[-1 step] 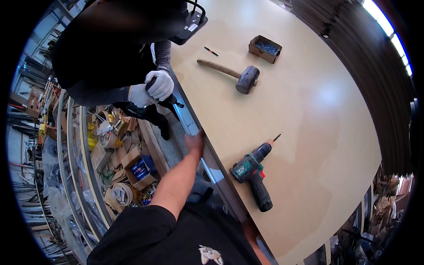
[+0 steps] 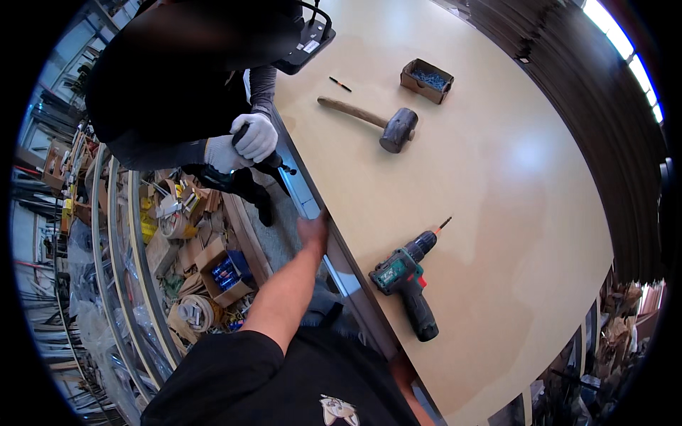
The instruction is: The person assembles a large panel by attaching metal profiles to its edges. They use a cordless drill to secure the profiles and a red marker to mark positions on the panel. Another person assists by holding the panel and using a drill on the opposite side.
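My left hand [image 2: 312, 231] is closed round the metal edge strip [image 2: 344, 278] on the long side of a large pale panel [image 2: 497, 234]. Near the lower edge of the view, part of my right hand [image 2: 402, 369] rests against the same side; its fingers are hidden. Beyond my left hand, a co-worker's white-gloved hands [image 2: 254, 138] hold a dark power drill [image 2: 273, 160], its tip pointing at the strip. A green and black cordless drill [image 2: 405, 284] with a bit fitted lies on the panel, to the right of my left hand.
Farther off on the panel lie a mallet [image 2: 399, 130] with a wooden handle, a small thin bit [image 2: 340, 84] and a cardboard box [image 2: 426, 82] of screws. Long metal rails [image 2: 117, 270] and a littered floor with an open carton [image 2: 224, 273] are at left. Dark stacked sheets [image 2: 604, 142] stand at right.
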Demonstrator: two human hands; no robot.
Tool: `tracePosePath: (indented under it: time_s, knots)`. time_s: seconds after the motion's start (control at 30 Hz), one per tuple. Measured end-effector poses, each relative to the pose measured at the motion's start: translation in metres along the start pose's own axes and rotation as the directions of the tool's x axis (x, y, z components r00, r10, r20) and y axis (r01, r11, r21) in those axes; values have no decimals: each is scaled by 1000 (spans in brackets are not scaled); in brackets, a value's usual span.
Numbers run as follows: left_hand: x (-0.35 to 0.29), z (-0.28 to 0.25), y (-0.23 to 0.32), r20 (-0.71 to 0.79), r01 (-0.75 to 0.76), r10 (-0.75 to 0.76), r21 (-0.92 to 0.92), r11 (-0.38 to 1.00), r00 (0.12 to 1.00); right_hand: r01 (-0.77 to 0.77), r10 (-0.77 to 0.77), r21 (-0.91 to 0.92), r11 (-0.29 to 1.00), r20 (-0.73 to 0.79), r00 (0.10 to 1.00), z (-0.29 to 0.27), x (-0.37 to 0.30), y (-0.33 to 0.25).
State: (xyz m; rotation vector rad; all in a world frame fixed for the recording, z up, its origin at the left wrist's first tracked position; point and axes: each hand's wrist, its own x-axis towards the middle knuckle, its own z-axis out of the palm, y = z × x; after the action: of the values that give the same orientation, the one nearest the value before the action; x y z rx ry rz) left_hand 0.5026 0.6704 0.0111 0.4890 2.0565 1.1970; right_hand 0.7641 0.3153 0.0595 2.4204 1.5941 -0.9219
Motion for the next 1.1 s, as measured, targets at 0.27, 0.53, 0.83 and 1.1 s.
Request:
tracePosePath:
  time_s: [0.27, 0.53, 0.83, 1.1]
  knots:
    - [-14, -6, 21, 1, 11, -11, -10, 1000, 1000, -50, 50, -34, 998, 7, 999, 17, 3, 6]
    - [3, -12, 1, 58, 41, -40, -2, 999, 997, -95, 93, 90, 991, 30, 995, -16, -3, -20]
    - [-1, -30, -54, 382, 290, -123, -418, 861, 916, 109, -106, 9, 994, -174, 979, 31, 2, 9]
    - [-21, -45, -33, 751, 682, -20, -588, 435, 660, 173, -165, 38, 984, -151, 975, 0, -25, -14]
